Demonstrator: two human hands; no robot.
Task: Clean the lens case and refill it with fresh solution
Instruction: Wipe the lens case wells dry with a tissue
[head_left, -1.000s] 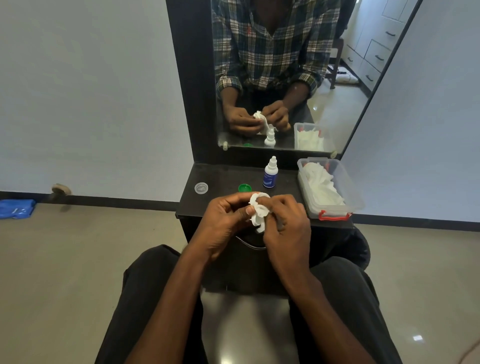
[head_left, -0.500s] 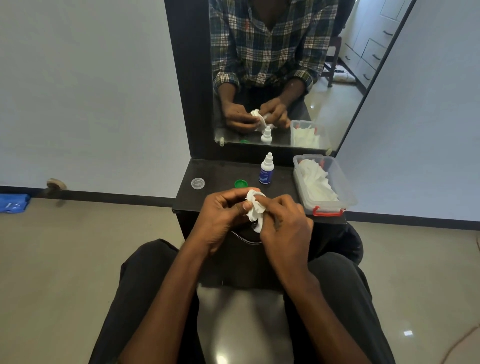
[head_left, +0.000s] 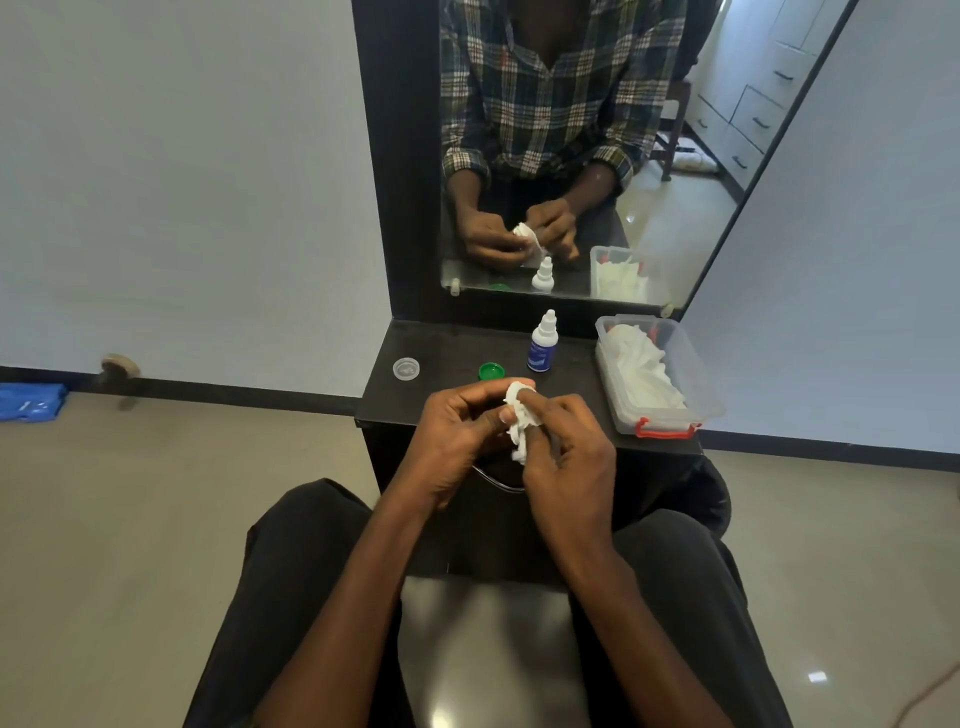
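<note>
Both hands meet over the near edge of the small black counter (head_left: 571, 364), fingers curled inward around a crumpled white tissue (head_left: 519, 415). The left hand (head_left: 457, 441) pinches the tissue from its side with thumb and fingertips, and the right hand (head_left: 569, 457) presses into the wad from the other side, its forefinger wrapped in the paper. The lens case itself cannot be made out; if it is held, the tissue and fingers hide it. Just beyond the hands, touching nothing, a round green screw cap (head_left: 491, 371) lies on the counter, and further to the left hand's side sits a round clear plastic cap (head_left: 406, 368). Just beyond the right hand's fingertips stands an upright small white dropper bottle with a blue label (head_left: 543, 349), its nozzle uncapped. Off to the right hand's side, a clear rectangular plastic box with red latches (head_left: 696, 384) holds more white tissues. Behind the counter a dark-framed wall mirror (head_left: 675, 208) reflects the hands and bottle.
</note>
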